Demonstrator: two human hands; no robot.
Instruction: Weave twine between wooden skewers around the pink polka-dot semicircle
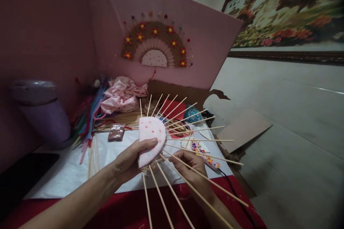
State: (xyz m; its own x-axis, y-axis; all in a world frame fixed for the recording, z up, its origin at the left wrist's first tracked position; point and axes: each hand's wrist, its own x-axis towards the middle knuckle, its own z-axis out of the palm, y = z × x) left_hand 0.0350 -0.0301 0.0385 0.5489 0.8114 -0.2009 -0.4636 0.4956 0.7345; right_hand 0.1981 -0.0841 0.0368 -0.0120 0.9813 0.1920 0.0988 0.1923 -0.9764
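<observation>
Left fingers (153,143) grip the half-round piece (152,132); right fingers (176,157) curl; clear packet (116,132) holds something brown

In front of the brown packet (116,133), the white sheet (107,154) left free room for a hand to pass. On the right, the spread sticks (200,140) stood in the way, above the flowered tool (205,155); the pink board (199,43) closed the back.

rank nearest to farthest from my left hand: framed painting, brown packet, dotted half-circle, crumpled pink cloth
1. Dotted half-circle: in the left hand
2. Brown packet: just beyond, to its left
3. Crumpled pink cloth: farther back
4. Framed painting: on the right wall
</observation>
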